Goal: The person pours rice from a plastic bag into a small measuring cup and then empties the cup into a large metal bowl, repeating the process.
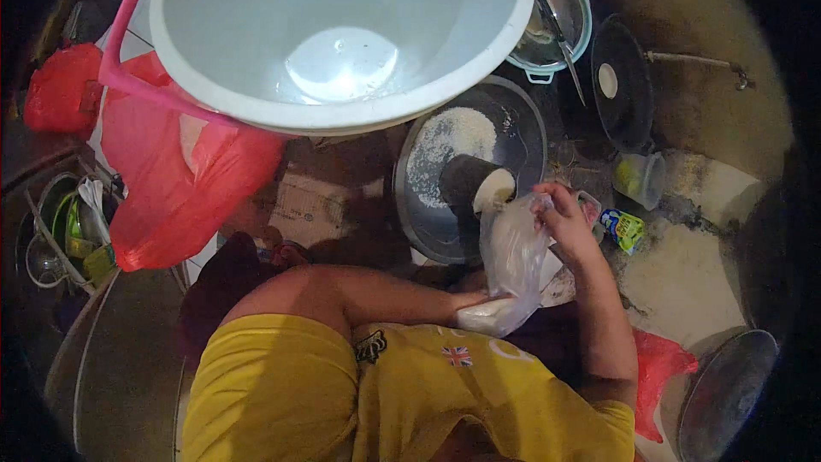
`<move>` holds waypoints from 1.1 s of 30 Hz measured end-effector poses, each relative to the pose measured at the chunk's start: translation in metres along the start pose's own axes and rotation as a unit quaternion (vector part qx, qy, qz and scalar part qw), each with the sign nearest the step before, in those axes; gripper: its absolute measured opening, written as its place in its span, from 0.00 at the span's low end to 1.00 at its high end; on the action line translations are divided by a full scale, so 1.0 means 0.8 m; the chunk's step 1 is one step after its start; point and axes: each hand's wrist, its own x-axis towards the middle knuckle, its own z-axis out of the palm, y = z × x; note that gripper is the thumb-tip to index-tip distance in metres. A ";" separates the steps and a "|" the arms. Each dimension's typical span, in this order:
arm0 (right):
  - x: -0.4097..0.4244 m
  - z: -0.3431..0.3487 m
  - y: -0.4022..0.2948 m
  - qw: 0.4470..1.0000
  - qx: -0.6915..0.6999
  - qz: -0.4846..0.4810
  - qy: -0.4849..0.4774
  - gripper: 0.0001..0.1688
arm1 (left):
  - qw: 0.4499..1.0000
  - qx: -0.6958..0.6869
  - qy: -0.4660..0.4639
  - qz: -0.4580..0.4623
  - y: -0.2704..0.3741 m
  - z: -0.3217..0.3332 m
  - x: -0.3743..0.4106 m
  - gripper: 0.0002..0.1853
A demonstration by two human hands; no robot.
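Observation:
A clear plastic bag (516, 250) with pale contents in its bottom hangs between my hands. My right hand (564, 218) pinches its upper edge. Lower down, my left hand (471, 298) is against the bag, its fingers mostly hidden. A wide grey metal basin (404, 199) lies just beyond, with a spread of white grains or powder (458, 135) in it. Over the basin, touching the bag's top, is a dark cylindrical shape (465, 179) with a pale round end (497, 187); I cannot tell what it is.
A large white bucket (211, 70) with a pink handle (112, 45) overhangs the basin. Red plastic bags (186, 173) lie left. At the right are a lidded bowl (580, 19) with a knife (567, 51), a dark pan (622, 90), a plastic cup (641, 176), and a printed packet (625, 230).

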 end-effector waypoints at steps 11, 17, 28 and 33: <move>-0.150 -0.047 -0.065 0.957 0.141 -0.143 0.208 0.26 | 0.959 0.236 0.122 0.095 0.009 -0.030 0.016 0.41; -0.155 -0.120 -0.103 0.921 0.128 -0.245 0.275 0.30 | 0.959 0.249 -0.010 0.135 0.038 -0.013 0.015 0.54; -0.038 -0.073 -0.145 0.978 0.071 -0.130 0.143 0.29 | 0.980 0.198 -0.017 0.008 -0.003 0.010 0.025 0.46; 0.027 -0.041 -0.084 0.998 0.050 -0.036 0.021 0.28 | 0.989 0.120 -0.077 -0.040 -0.024 0.020 0.022 0.48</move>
